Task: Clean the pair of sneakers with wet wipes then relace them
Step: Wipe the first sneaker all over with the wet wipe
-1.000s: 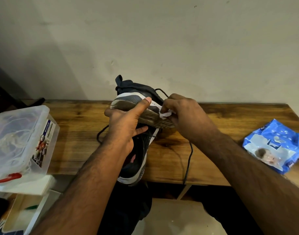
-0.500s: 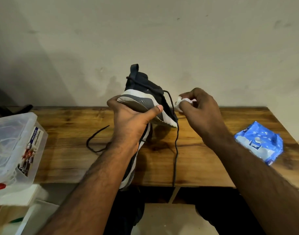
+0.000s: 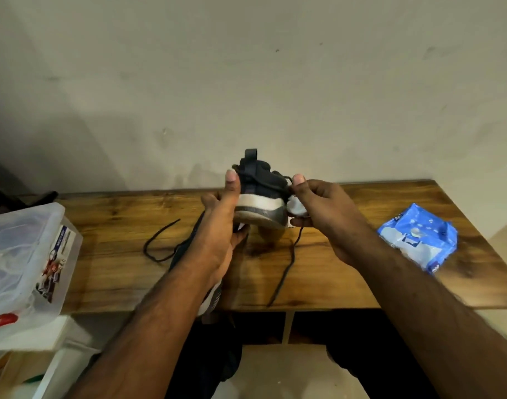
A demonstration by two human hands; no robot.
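Dark navy sneaker with white-and-grey sole (image 3: 259,197) held above the brown wooden table (image 3: 332,277), heel up and toward camera, long axis running away. Left hand (image 3: 220,237) grips its left side, thumb raised. Right hand (image 3: 324,214) pinches a crumpled white wet wipe (image 3: 296,207) against the heel's right edge. Black lace (image 3: 284,272) dangles onto the table.

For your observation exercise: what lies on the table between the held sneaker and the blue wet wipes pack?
In the head view, only bare wooden table lies between the sneaker and the wet wipes pack; the right hand hovers above it.
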